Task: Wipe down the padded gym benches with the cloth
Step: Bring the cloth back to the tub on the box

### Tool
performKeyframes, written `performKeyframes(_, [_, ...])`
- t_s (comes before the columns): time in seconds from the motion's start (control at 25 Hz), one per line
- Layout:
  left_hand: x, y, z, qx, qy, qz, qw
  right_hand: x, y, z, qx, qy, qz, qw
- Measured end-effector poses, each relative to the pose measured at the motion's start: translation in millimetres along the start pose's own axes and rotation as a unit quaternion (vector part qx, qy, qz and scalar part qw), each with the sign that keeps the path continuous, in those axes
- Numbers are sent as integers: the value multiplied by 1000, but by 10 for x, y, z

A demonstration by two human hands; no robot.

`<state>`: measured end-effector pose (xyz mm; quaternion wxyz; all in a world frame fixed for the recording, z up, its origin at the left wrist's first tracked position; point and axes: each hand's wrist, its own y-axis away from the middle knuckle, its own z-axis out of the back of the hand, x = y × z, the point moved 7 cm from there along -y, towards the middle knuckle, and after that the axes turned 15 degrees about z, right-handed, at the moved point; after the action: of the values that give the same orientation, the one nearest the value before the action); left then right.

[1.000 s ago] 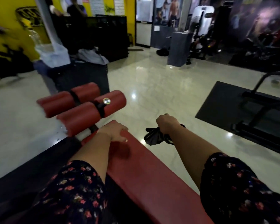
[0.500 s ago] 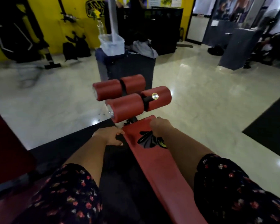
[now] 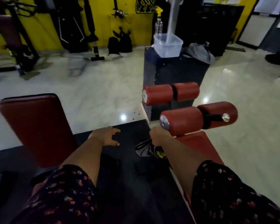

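Observation:
A red padded bench (image 3: 199, 146) slopes down toward me on the right, with red foam rollers (image 3: 184, 122) at its far end. My right hand (image 3: 158, 136) grips a dark cloth (image 3: 149, 149) with a yellow patch, just off the bench's left edge near the rollers. My left hand (image 3: 107, 137) hovers open with spread fingers over the black floor mat (image 3: 129, 167), touching nothing. A second red padded bench (image 3: 37, 126) stands at the left.
A black box (image 3: 173, 73) stands just behind the rollers, with a clear plastic tub (image 3: 167, 45) and a spray bottle (image 3: 158, 25) on it. A grey pole (image 3: 173, 16) rises from the tub. Dark gym machines (image 3: 18, 46) line the yellow wall. Glossy tiled floor (image 3: 95, 88) surrounds.
My view has swung left, bringing the second bench into sight. My right hand slid the cloth from the bench top over its left edge. My left hand has come off the bench and opened.

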<state>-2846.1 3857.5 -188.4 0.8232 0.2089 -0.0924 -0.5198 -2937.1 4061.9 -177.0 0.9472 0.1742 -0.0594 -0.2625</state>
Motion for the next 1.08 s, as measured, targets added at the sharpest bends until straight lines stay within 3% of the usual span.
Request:
performKeyframes(0.16, [607, -233, 113, -2, -14, 31, 999, 317, -637, 333, -14, 8, 16, 1000])
performKeyframes(0.44, [1082, -730, 155, 13, -19, 65, 998, 370, -1453, 501, 19, 45, 28, 998])
performKeyframes(1.08, [1416, -2968, 1558, -2, 2, 114, 993, -544, -3642, 1886, -67, 58, 99, 991])
